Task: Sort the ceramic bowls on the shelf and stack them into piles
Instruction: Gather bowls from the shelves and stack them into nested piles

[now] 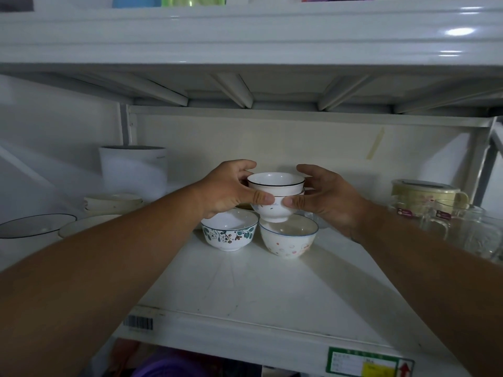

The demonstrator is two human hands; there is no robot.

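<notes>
1. We hold a small stack of two white ceramic bowls (275, 195) between both hands, lifted clear above the white metal shelf (272, 289). The upper bowl, with a thin black rim line, is nested in the plain white footed bowl beneath it.

2. Our left hand (227, 190) curls round the stack's left side, thumb pressed on the lower bowl's wall and fingers reaching behind the rim. Our right hand (324, 198) mirrors it on the right, thumb on the lower bowl, fingers arched behind. The two-sided grip likely keeps the nested pair from tipping or sliding apart.

3. Directly below sit two more bowls side by side, just touching or nearly so: a white ceramic bowl with a teal leaf pattern (229, 230) on the left, and a white ceramic bowl with a blue rim and pastel dots (288, 236) on the right. The stack hovers over the gap between them, its foot close to the dotted bowl's rim; we cannot tell whether they touch.

4. The patterns differ, so sorting seems unfinished; where this pile belongs is still to be chosen.

5. Cream shallow dishes (113, 204) lie stacked to the left and clear glass mugs (451, 221) crowd the right, leaving the bare middle front as the likeliest landing spot.
</notes>
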